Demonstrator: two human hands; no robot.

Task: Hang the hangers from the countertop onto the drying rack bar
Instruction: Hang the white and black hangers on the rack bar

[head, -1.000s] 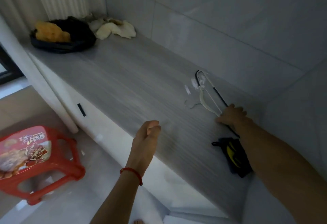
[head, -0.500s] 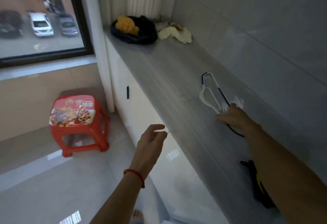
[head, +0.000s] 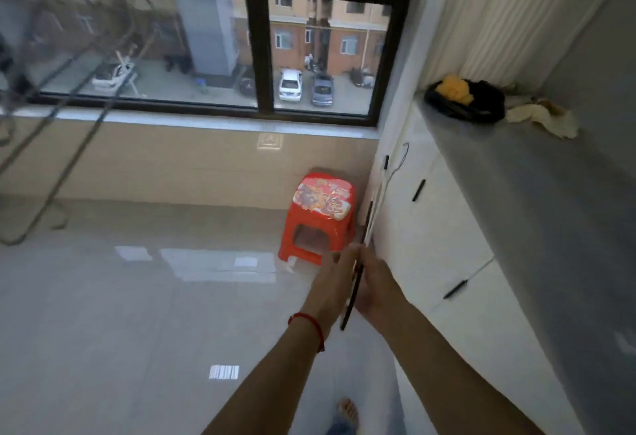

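Standing beside the red stool (head: pixel 318 218), the person holds the hangers (head: pixel 370 221) edge-on between both hands, off the desk (head: pixel 537 200) and in front of its white cupboard doors. The right hand (head: pixel 373 283) has its fingers curled round the dark lower end, while the left hand (head: pixel 335 280) lies against the other side, though I cannot tell whether its fingers are clamped or merely touching. Their long axis runs up and away from the hands, hooks farthest above the stool, and no rack bar is clearly visible, so lifting likely comes next.
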